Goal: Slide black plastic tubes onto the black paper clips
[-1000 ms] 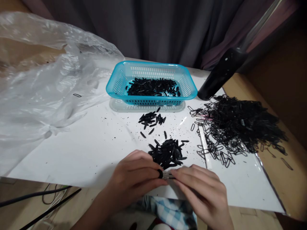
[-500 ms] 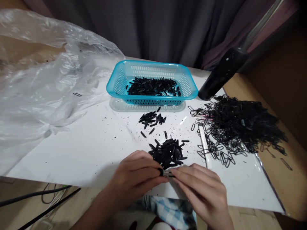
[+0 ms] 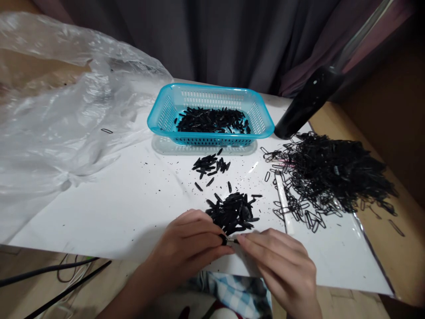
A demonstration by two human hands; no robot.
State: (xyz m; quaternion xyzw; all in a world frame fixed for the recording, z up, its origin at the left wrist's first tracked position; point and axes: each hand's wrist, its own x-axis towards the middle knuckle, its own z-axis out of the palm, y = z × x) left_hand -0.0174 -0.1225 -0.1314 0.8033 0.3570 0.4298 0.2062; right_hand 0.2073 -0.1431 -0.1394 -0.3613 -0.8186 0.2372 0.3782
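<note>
1) Pinching a black round-ended piece (image 3: pixel 222 239) between thumb and fingers of the left hand (image 3: pixel 189 239), with a thin pale stem (image 3: pixel 230 240) projecting toward the right hand (image 3: pixel 282 261)
2) Pressing thumb and fingertips of the right hand together on a thin dark piece (image 3: pixel 236 241), mostly hidden by the grip
3) Holding both items nearly end to end above the near edge of the white work surface (image 3: pixel 109 208); being unable to confirm contact between them
4) Noting a heap of black slivers (image 3: pixel 232 212) just beyond the fingertips, with a smaller cluster (image 3: pixel 205 164) farther off and dark specks (image 3: pixel 159 191) scattered around
5) Observing a blue basket (image 3: pixel 212 135) at the far side, standing on a pale tray (image 3: pixel 204 150) and containing more slivers (image 3: pixel 212 120)
6) Recording a large tangle of black loops (image 3: pixel 335 173) on the right, with a white strip (image 3: pixel 283 204) lying along its left part
7) Finding a black cylindrical object (image 3: pixel 305 102) tilting beside the right end of the basket, just behind the tangle
8) Listing transparent plastic sheeting (image 3: pixel 83 106) spread along the left, bearing one dark loop (image 3: pixel 106 131), and dark cables (image 3: pixel 43 270) below the left near edge
</note>
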